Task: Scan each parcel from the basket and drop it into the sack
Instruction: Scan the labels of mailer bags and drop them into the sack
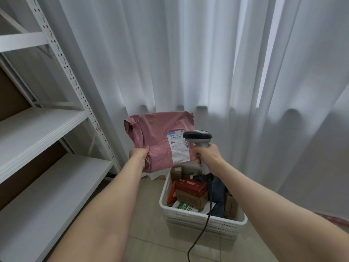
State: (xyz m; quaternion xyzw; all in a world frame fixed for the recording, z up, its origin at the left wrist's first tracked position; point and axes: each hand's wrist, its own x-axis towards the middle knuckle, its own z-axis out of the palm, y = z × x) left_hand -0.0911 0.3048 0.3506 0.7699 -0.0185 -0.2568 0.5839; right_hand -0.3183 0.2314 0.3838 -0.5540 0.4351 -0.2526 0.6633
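One white curtain [188, 53] is hung across the whole far side of the scene, and its folds are dropped down to the floor [147, 224]. On the left, a white metal shelving unit [37, 129] is seen, built of perforated uprights and pale boards. The floor is tiled. A white perforated basket [204, 216] is set on it, near and right of centre.

Several parcels are packed in the basket. A red box [190, 186] is stacked on a brown carton [190, 198] in the middle. A green-and-white packet [186, 207] is wedged at the near side, and a dark soft bag [219, 190] is stood along the right. A small brown box [176, 173] is tucked into the far left corner.

A pink parcel [156, 133] is held upright in the air, above and just beyond the far left end of the basket, in front of the curtain. Its lower left edge is gripped by the left hand [139, 154], with the thumb laid on the front face. The right hand [207, 154] is closed round the grey handle of a scanner [200, 140], whose dark head is raised just beside the parcel's right side. A white label [178, 146] is stuck on the parcel's front, and its upper right corner is overlapped by the scanner head. A black cable [202, 229] is trailed from the handle down across the basket to the near floor.
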